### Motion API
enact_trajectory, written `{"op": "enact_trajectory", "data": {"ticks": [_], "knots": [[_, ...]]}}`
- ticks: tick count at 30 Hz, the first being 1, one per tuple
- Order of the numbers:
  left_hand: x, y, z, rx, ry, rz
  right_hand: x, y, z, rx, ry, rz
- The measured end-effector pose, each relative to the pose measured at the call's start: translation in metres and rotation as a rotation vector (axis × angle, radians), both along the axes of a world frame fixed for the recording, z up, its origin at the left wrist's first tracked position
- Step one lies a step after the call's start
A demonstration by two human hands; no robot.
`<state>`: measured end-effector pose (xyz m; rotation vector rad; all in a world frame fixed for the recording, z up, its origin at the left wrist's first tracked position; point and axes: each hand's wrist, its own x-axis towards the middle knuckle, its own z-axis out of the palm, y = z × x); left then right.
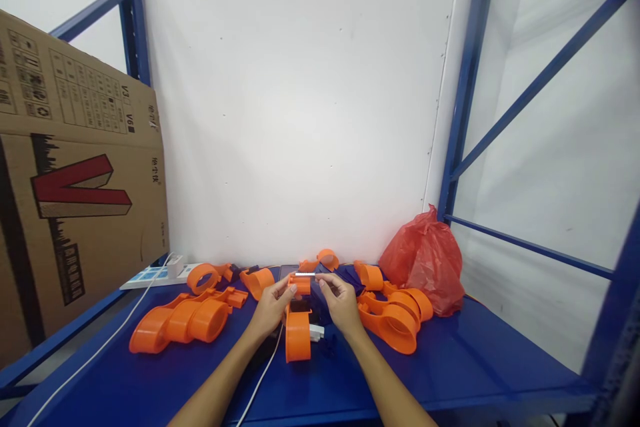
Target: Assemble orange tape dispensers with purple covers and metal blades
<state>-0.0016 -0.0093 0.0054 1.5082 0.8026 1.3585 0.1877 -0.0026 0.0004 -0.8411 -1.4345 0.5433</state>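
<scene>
My left hand (273, 307) and my right hand (341, 301) are raised just above the blue shelf (450, 367), fingers pinched together. Between them they hold a small orange plastic part (301, 284) with a thin white strip (305, 273) along its top. Directly below the hands stands an orange cylinder-shaped part (298, 335) with a small white plug (317, 331) at its side. A dark blue cloth or bag (345, 275) lies behind the right hand.
Several orange ring-shaped parts lie left (185, 321) and right (395, 317). A red plastic bag (425, 267) sits at back right. A cardboard box (75, 193) fills the left. A white power strip (155, 275) and white cable (100, 347) run along the left.
</scene>
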Motion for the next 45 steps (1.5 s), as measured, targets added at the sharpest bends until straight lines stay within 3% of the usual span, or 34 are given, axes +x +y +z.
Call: {"op": "enact_trajectory", "data": {"ticks": [6,13,19,23,27,45], "knots": [[0.0,-0.003,0.002,0.027,0.03,-0.022,-0.002,-0.002,-0.002,0.016,-0.05,0.079],[0.001,0.0,0.004,-0.008,-0.027,-0.006,-0.004,-0.005,0.002,0.011,-0.099,0.035],[-0.007,0.009,0.001,-0.156,-0.293,0.17,-0.006,-0.011,0.0,0.04,-0.468,-0.138],[-0.008,0.008,0.004,-0.23,-0.404,0.198,-0.001,-0.017,-0.003,0.023,-0.755,-0.226],[-0.006,0.004,0.007,-0.227,-0.407,0.165,0.007,-0.018,-0.004,0.004,-0.896,-0.225],[-0.006,0.011,-0.004,-0.211,-0.3,0.16,0.013,-0.018,-0.004,-0.072,-0.955,-0.061]]}}
